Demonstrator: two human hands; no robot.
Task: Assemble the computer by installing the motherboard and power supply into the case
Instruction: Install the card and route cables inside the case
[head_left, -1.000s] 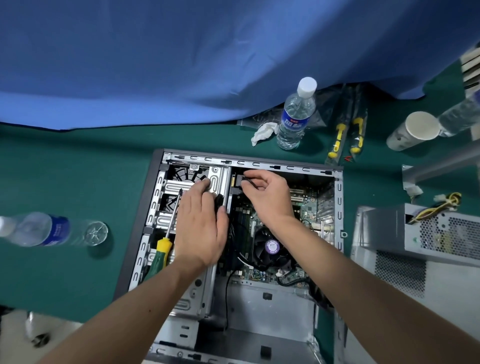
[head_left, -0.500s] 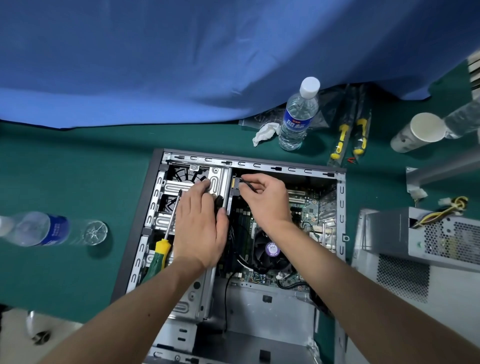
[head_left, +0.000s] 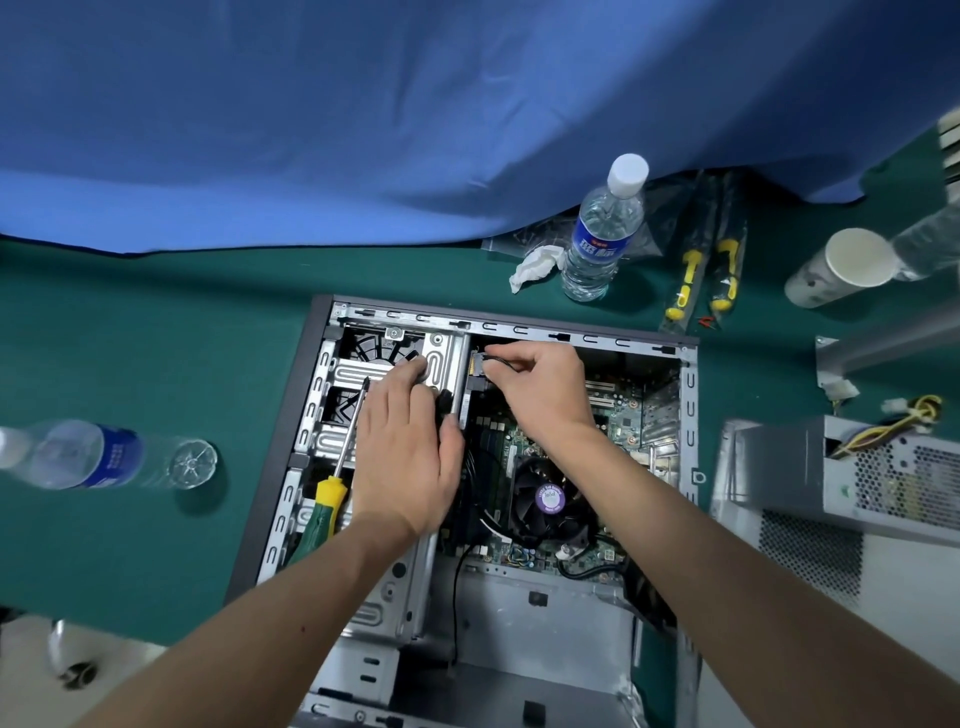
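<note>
The open computer case (head_left: 688, 405) lies on its side on the green table. Inside it sits the motherboard (head_left: 626, 415) with its black CPU fan (head_left: 548, 499). My left hand (head_left: 405, 447) rests flat, fingers together, on the metal drive cage (head_left: 358, 374) and holds nothing. My right hand (head_left: 540, 389) pinches a small black cable connector (head_left: 483, 361) at the drive cage's right edge, near the case's far wall. The grey power supply (head_left: 841, 478) with its yellow wires lies outside the case, on the right.
A green-and-yellow screwdriver (head_left: 332, 493) lies on the drive cage beside my left hand. A water bottle (head_left: 597, 234) stands behind the case; another bottle (head_left: 98, 457) lies at the left. A paper cup (head_left: 841, 265), bagged screwdrivers (head_left: 706, 270), a crumpled tissue (head_left: 535, 262) and blue cloth (head_left: 363, 114) lie beyond.
My right hand has shifted the connector slightly left and up toward the drive cage's edge. My left hand has stayed on the cage.
</note>
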